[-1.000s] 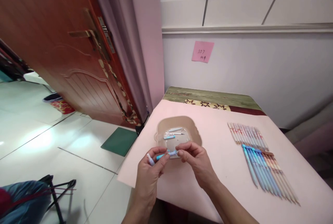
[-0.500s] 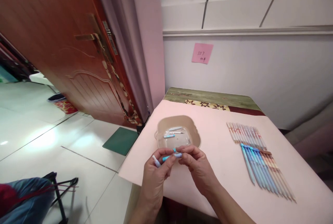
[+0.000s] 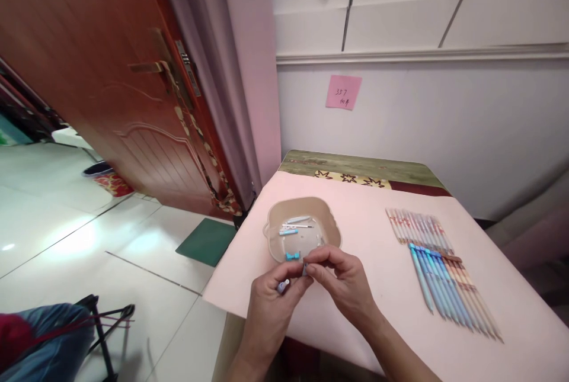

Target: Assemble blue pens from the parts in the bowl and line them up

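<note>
My left hand [image 3: 276, 296] is closed on a pale pen part [image 3: 283, 286], whose narrow end sticks out between the fingers. My right hand [image 3: 340, 278] pinches at a small piece between both hands' fingertips, mostly hidden by the fingers. Both hands are just over the near rim of a beige basin [image 3: 326, 210]. Inside the basin lie a thin white refill [image 3: 297, 226], a blue piece [image 3: 288, 232], clear pieces and a bright turquoise bow-like part [image 3: 292, 256] near the hands.
Rows of blue and brown pens [image 3: 438, 287] lie at the right of the pink-covered table [image 3: 364, 311], with paler pens [image 3: 420, 230] behind them. A pink note [image 3: 344, 92] is on the wall. A wooden door [image 3: 111, 74] stands at left, and a person's knee [image 3: 53, 340] shows lower left.
The turquoise part that was at my fingertips now shows by the basin's near side. The pale pen part in my left hand has turned, and its narrow end points more to the right.
</note>
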The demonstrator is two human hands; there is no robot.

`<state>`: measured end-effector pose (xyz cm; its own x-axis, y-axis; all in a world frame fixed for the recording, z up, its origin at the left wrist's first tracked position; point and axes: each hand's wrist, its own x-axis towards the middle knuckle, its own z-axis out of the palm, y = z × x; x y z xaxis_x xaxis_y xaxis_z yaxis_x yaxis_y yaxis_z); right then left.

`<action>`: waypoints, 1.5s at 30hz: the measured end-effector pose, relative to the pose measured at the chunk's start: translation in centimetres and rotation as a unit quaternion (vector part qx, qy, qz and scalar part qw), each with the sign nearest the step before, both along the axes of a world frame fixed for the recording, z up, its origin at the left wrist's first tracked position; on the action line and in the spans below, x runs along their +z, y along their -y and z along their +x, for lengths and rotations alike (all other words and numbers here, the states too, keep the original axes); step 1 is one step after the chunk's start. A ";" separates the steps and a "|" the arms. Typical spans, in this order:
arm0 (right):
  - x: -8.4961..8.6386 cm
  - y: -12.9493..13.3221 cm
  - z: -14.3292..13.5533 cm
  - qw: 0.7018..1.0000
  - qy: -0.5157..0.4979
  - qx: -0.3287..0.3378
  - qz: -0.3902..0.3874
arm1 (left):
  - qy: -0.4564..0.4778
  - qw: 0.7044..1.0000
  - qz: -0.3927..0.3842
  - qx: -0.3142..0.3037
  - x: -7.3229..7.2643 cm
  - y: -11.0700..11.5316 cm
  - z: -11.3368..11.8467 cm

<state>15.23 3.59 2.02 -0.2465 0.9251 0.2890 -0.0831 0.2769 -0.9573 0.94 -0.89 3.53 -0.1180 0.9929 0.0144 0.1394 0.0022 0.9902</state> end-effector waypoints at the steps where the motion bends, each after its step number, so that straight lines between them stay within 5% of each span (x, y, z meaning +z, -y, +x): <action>1: 0.1 0.0 0.1 1.000 0.014 -0.006 0.023 | 0.001 1.000 0.000 0.002 0.0 0.0 0.0; 7: 0.6 0.1 0.6 0.995 0.045 -0.002 0.085 | 0.004 1.000 0.003 0.008 -0.2 -0.1 -0.1; 14: 0.0 0.0 1.2 0.999 0.013 -0.033 -0.007 | 0.010 0.999 -0.010 0.044 -0.7 -0.1 -0.6; 18: -0.3 -1.8 2.2 0.995 0.024 -0.093 -0.036 | 0.027 0.994 0.002 0.107 -0.9 -0.6 -2.0; 21: -0.1 -4.5 2.9 0.987 0.125 -0.104 -0.005 | 0.028 0.991 0.006 0.133 -0.9 -1.1 -3.0; 25: 0.6 -8.9 2.4 0.934 0.338 -0.093 0.063 | 0.014 0.991 0.000 0.135 -1.1 -1.3 -3.7; 30: 0.5 -12.7 0.1 0.809 0.580 -0.014 0.092 | 0.022 0.992 -0.004 0.123 -1.7 -1.2 -3.9; 40: -1.7 -13.8 -1.1 0.724 0.677 0.086 0.106 | 0.047 0.991 -0.020 0.124 -2.5 -2.2 -4.9; 45: -1.9 -12.7 -1.8 0.717 0.671 0.148 0.122 | 0.027 0.992 -0.031 0.120 -3.2 -2.4 -4.8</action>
<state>13.38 16.32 0.09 -0.6285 0.7375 -0.2473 0.7770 0.6096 -0.1570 -3.84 1.54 0.33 -0.3500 0.9349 -0.0594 0.0748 0.0911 0.9930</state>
